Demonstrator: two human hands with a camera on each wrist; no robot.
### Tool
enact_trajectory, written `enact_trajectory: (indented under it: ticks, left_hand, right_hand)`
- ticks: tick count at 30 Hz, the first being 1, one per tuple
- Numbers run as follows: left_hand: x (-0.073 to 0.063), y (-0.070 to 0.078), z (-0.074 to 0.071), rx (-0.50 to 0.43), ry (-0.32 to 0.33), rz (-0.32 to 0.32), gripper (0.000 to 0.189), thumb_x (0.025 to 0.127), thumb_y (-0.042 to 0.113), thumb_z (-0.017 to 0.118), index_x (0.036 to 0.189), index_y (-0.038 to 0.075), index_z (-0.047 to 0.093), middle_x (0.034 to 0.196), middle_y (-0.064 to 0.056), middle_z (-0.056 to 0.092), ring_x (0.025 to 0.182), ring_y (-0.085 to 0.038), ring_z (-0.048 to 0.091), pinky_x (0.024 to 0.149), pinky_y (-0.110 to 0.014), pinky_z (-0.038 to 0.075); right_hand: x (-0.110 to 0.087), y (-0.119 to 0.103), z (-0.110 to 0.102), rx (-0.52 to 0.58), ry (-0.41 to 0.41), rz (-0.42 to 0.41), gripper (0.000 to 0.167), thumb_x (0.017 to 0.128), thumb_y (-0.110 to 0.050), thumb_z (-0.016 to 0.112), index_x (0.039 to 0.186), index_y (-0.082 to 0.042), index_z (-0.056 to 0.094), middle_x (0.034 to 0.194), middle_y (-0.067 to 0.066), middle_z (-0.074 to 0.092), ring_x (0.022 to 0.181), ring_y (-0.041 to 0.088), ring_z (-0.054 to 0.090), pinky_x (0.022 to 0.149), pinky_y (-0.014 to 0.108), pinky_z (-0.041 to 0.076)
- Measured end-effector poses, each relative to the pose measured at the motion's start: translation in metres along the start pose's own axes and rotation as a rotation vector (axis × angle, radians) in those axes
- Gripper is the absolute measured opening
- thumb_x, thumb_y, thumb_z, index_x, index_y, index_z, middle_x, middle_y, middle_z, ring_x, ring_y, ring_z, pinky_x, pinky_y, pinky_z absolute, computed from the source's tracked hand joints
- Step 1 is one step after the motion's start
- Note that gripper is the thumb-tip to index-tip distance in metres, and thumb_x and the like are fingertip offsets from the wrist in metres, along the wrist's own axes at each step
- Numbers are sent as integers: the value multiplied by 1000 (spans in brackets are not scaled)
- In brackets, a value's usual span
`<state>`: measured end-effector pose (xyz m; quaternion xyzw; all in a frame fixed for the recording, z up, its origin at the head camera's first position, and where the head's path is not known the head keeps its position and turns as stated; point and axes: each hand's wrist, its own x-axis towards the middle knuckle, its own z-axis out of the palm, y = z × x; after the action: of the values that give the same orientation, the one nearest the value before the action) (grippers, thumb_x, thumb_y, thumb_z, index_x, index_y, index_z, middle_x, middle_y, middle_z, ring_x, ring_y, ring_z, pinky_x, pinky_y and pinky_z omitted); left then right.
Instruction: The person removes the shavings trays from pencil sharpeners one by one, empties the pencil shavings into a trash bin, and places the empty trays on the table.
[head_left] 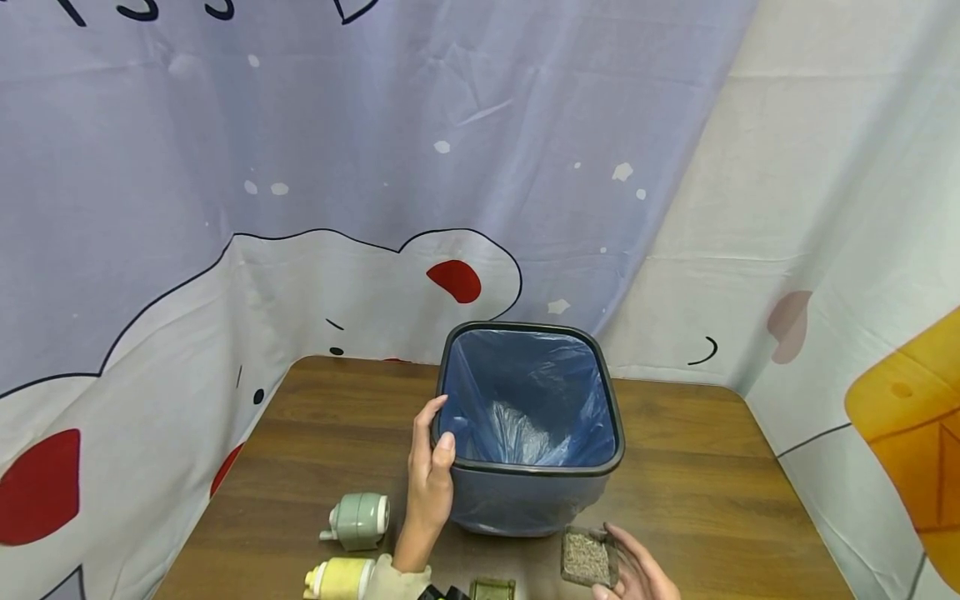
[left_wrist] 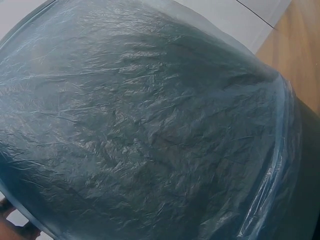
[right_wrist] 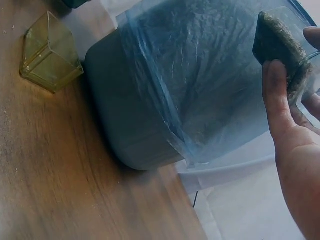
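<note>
A grey trash bin (head_left: 517, 500) lined with a blue plastic bag (head_left: 536, 392) stands on the table. My left hand (head_left: 431, 483) grips its black rim at the left side. Only a bit of that hand shows at the lower left corner of the left wrist view, where the bag (left_wrist: 150, 125) fills most of the picture. My right hand (head_left: 641, 571) holds a small clear square container (head_left: 587, 557) of beige-brown granules in front of the bin's right side. Fingers and thumb clasp this container (right_wrist: 285, 47) in the right wrist view, close to the bagged bin (right_wrist: 125, 115).
Left of the bin on the wooden table (head_left: 697, 467) lie a green plastic jar-like thing (head_left: 358, 521) and a similar yellow one (head_left: 341, 577). A transparent yellowish square container (right_wrist: 52, 57) stands before the bin. Printed cloth (head_left: 360, 292) hangs behind the table.
</note>
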<state>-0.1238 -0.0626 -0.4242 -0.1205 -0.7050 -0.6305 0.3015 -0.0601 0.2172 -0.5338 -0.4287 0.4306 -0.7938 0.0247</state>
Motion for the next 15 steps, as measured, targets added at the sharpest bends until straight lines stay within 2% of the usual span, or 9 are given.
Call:
enact_trajectory:
  ticks: [9,15]
  left_hand:
    - [-1,-1,1,5,3,11,44,86,6,38,129,-2,42,132,-17,43,117,-33,41,97,-27,29]
    - [0,-1,0,2,2,15,44,86,5,38,129,-2,42,132,-18,43,109,-37,42,94,-26,29]
  right_hand:
    - [-1,-5,-4,-29,1,7,79,66,44,25,138,18,2,144,20,28,132,26,32,101,34,35]
    - [0,-10,-2,-97,38,21,80,65,44,25,137,18,5,143,18,31,131,23,34,100,31,35]
